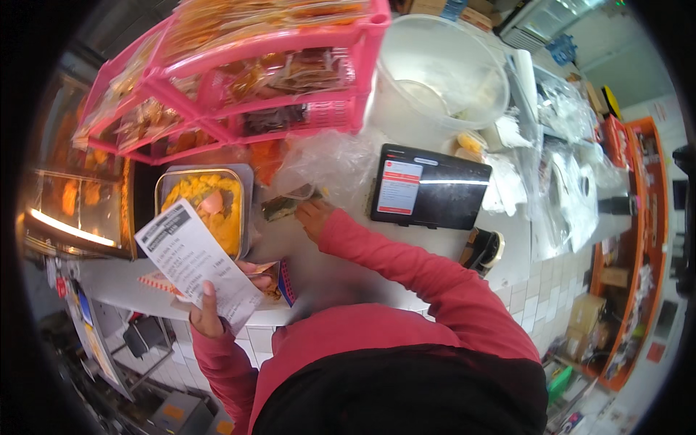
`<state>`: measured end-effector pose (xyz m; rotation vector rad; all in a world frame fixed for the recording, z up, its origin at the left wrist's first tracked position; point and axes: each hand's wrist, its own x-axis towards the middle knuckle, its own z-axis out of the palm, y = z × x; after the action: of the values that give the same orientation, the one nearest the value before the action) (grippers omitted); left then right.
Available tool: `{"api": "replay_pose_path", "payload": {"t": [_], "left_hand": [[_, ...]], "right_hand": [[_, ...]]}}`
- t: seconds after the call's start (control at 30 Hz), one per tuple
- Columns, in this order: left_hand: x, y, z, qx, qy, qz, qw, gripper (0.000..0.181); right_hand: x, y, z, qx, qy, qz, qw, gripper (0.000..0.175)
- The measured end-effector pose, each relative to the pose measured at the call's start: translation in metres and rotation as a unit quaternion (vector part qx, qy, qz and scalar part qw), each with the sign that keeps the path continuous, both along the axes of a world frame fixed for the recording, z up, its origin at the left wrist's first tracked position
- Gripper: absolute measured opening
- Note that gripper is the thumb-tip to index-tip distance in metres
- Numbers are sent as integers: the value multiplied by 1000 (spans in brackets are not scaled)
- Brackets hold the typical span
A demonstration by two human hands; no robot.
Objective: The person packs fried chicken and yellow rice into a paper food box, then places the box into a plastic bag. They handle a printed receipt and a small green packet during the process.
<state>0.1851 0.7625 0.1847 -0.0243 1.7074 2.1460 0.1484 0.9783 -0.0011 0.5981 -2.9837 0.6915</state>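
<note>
My left hand [207,312] holds a long printed paper slip [198,261], thumb on its face. Fingers also reach an open paper food carton [286,283] with browned food inside, partly covered by the slip. Farther forward on the metal counter, my right hand [315,217] reaches to a dark green flat piece [280,206] beside a clear plastic item [300,192]. The right fingertips are partly hidden, so whether they grip anything is unclear. Behind the slip stands a metal tray [243,182] of yellow food with a pale pinkish piece on top.
A pink plastic rack [261,111] of bagged goods rises at the front left, beside a lit glass display cabinet [76,206]. A tablet [432,187] leans right of my right hand. Behind it stands a large clear tub [443,60]; plastic bags [568,196] lie farther right.
</note>
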Motion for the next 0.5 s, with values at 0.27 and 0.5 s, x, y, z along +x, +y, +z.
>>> {"api": "replay_pose_path", "payload": {"t": [0.27,0.5], "left_hand": [[13,-41,-1,-23,21,120,992,57],[34,-89,-5,15,56,151,987,57]], "right_hand": [[-19,-11,-35,36,140,-36,989,50],[-27,17,-11,90,121,71,986,33]]}}
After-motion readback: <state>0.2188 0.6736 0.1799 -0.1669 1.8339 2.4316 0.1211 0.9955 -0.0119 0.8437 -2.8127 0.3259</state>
